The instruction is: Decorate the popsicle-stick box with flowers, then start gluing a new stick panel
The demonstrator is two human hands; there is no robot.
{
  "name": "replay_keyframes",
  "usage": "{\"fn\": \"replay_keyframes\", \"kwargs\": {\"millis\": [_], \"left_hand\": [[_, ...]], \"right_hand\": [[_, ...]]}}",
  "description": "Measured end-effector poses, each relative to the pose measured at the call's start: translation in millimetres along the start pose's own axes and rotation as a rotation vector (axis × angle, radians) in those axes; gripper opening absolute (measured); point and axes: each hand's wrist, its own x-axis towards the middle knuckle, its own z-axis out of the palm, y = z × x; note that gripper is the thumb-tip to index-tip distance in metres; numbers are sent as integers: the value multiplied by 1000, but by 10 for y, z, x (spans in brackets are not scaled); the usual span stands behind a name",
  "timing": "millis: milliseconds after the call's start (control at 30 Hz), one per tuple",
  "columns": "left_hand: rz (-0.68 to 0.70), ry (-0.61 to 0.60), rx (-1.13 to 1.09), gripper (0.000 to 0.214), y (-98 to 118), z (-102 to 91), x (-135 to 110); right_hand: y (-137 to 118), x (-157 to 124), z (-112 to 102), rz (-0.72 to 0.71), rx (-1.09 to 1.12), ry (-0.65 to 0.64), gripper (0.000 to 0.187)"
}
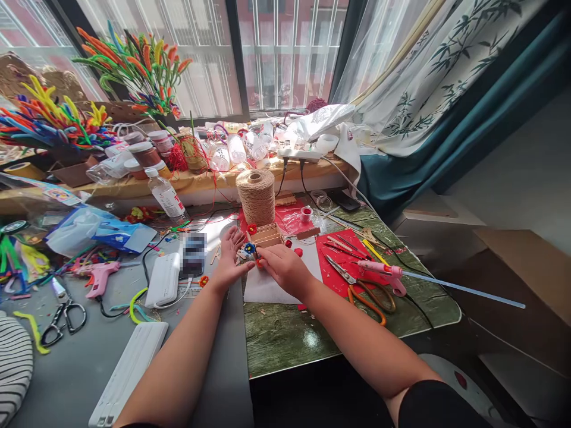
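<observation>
My left hand [229, 261] is open, palm turned up and fingers apart, just left of a small blue flower [250, 248] with a yellow centre. My right hand [285, 268] is closed, its fingertips bunched beside that flower; what they pinch is hidden. Right behind the fingers stands a small wooden piece made of thin slats [266, 234]. A red flower [252, 228] shows at its left corner, and another small red flower [288, 244] at its right. White paper [272, 291] lies under my hands.
A twine spool [256, 199] stands behind the wooden piece. To the right lie scissors [357, 280] and a pink glue gun [381, 270] with a long glue stick. At left are a white power bank [163, 279], another pink glue gun [99, 276] and black-handled scissors [65, 312].
</observation>
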Motion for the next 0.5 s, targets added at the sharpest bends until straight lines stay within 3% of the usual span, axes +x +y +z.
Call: {"fn": "replay_keyframes", "kwargs": {"millis": [67,133,267,500], "left_hand": [[-31,-97,18,115,-7,4,-17],[-50,-124,-10,105,-16,9,-24],[-28,-97,-63,93,-44,-8,-6],[-39,-84,44,101,-43,19,-9]], "right_hand": [[29,88,19,23,-14,-47,27],[49,157,29,45,-16,-79,19],[43,281,13,91,14,-89,12],[19,441,39,215,33,-82,10]]}}
